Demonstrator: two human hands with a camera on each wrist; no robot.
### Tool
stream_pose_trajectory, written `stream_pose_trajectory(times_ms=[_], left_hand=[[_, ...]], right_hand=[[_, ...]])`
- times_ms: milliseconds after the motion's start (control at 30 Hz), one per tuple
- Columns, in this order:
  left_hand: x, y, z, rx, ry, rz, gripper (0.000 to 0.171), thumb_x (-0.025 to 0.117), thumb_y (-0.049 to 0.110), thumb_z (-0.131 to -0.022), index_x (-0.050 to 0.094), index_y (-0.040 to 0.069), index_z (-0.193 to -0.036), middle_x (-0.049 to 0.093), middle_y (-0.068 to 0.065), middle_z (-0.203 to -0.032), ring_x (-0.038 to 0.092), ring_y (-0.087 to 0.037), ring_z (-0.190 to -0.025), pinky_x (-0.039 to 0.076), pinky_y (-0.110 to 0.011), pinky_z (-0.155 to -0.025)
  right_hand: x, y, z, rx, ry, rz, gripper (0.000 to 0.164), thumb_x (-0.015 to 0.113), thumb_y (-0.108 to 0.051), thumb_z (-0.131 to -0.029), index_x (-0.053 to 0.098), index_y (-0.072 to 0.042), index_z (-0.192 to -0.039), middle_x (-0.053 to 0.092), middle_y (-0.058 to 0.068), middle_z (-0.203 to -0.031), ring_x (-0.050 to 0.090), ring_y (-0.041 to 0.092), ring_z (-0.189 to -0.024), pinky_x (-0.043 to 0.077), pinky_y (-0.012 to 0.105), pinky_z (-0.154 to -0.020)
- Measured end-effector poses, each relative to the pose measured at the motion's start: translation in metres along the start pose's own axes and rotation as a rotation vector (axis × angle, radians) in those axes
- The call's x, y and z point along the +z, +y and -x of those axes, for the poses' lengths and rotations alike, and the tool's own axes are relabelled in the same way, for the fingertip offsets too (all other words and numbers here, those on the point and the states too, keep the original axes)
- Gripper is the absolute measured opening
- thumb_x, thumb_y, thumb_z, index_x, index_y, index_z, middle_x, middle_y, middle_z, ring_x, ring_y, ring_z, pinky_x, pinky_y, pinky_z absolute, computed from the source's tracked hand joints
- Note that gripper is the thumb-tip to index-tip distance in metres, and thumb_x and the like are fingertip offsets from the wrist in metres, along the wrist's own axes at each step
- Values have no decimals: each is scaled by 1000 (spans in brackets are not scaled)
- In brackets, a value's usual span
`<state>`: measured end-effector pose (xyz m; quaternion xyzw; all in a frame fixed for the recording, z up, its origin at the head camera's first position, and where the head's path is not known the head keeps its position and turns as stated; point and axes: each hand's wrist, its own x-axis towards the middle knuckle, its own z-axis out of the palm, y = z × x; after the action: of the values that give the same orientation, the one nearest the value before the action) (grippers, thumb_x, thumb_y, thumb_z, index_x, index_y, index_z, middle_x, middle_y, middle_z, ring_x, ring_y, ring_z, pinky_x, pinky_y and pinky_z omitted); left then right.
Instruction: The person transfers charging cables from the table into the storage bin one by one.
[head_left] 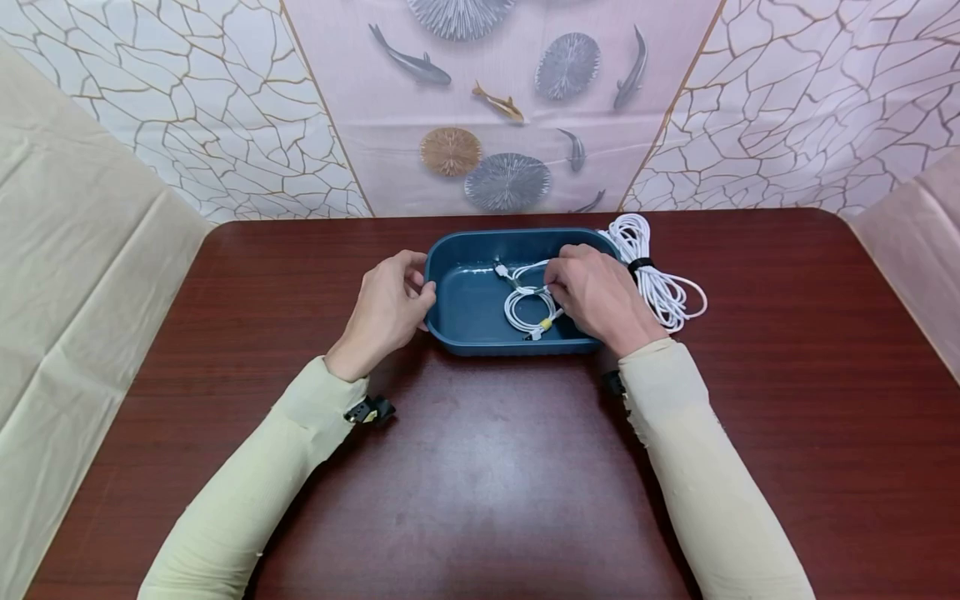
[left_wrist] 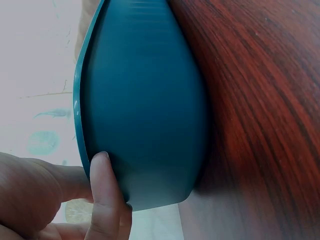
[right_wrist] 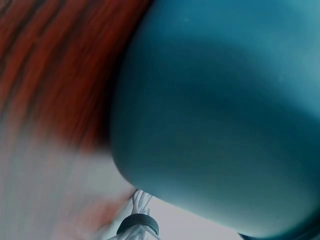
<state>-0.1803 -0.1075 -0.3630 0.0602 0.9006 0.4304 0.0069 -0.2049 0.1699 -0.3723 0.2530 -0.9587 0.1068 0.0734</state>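
A dark blue rectangular tub (head_left: 468, 344) with rounded corners stands on the table. My left hand (head_left: 386, 304) holds its left end, and in the left wrist view a finger lies along the outer wall just under the rim (left_wrist: 77, 107). Inside the tub is a coiled white cable (head_left: 512, 310) with plugs and a yellow band. My right hand (head_left: 596, 296) reaches over the tub's right side, fingers curled down and pinching the cable; the fingertips are partly hidden. The right wrist view shows mostly the tub's outer wall (right_wrist: 210, 125).
A larger bundle of white cord (head_left: 663, 292), tied with a black strap (head_left: 641, 264), lies against the tub's right end. The brown wooden table (head_left: 480, 500) extends toward me. A patterned cloth backdrop (head_left: 510, 108) rises behind its far edge.
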Motion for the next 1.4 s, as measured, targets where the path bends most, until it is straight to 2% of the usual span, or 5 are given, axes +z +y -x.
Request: stream_pose_trajectory(times_ms=[400,800,1100,1233,1400], left_hand=[[1,-1,0,-3,-1,3,43,61,9,-98,55,-1,-139,61,-14,-101,68,-20,-74,62,-28,-50],[1,0,0,-13,-4,-2,42,61,9,-99,55,0,-140,61,-14,-102,68,-20,-74,62,-28,-51],[1,0,0,-14,-8,-3,42,60,9,-99,54,0,-139,60,-13,-102,68,-19,-72,62,-28,-51],[1,-1,0,-10,-6,1,42,60,9,-99,55,-1,-139,60,-13,-102,68,-19,-73,62,-28,-51],[1,-1,0,-6,-3,8,42,60,9,-99,55,-1,-139,61,-14,-102,68,-19,-73,62,-28,-51]], right_hand=[[2,0,-2,43,19,0,10,65,-8,-96,75,-8,-99,66,11,-96,63,27,-94,61,43,-80],[4,2,-2,18,38,23,11,65,-7,-96,76,-8,-94,67,10,-92,63,27,-91,61,42,-78],[0,3,-1,22,39,-7,12,66,-7,-94,77,-7,-99,70,11,-96,63,29,-96,60,44,-82],[-4,5,-1,49,50,-20,14,64,-7,-94,78,-6,-98,70,11,-95,64,29,-96,60,46,-83],[-8,6,-1,105,19,-29,16,65,-15,-94,77,-6,-101,69,12,-97,64,29,-97,58,48,-84]])
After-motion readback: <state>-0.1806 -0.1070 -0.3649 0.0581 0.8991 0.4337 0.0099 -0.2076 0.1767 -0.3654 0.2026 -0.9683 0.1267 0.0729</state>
